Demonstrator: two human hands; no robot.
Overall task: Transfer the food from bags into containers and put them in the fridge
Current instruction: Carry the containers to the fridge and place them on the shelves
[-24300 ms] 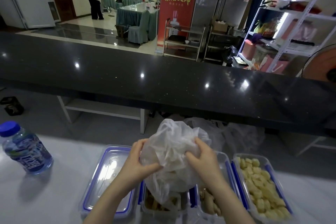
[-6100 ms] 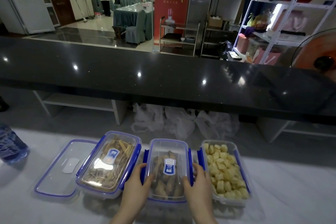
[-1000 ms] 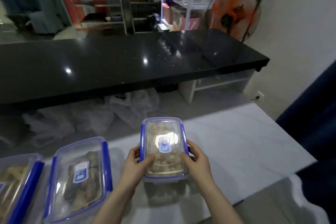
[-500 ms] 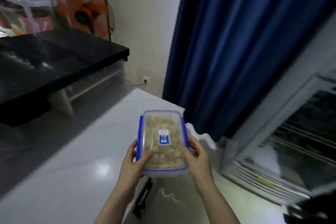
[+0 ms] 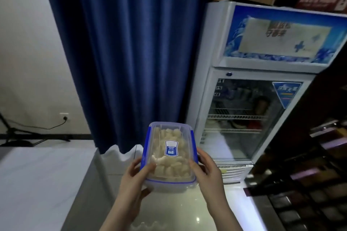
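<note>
We grip the lidded container (image 5: 169, 155) at lower centre between our left hand (image 5: 134, 182) and right hand (image 5: 208, 172), fingers curled round its near sides; fridge (image 5: 253, 84) upper right.

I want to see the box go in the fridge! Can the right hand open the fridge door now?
Probably not yet. The right hand and the left hand both grip the lidded box of food. The fridge door is shut and looks some way ahead, with only bare floor between.

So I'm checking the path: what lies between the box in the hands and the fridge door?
Only bare shiny floor shows between the lidded box and the shut glass fridge door in the head view.
</note>
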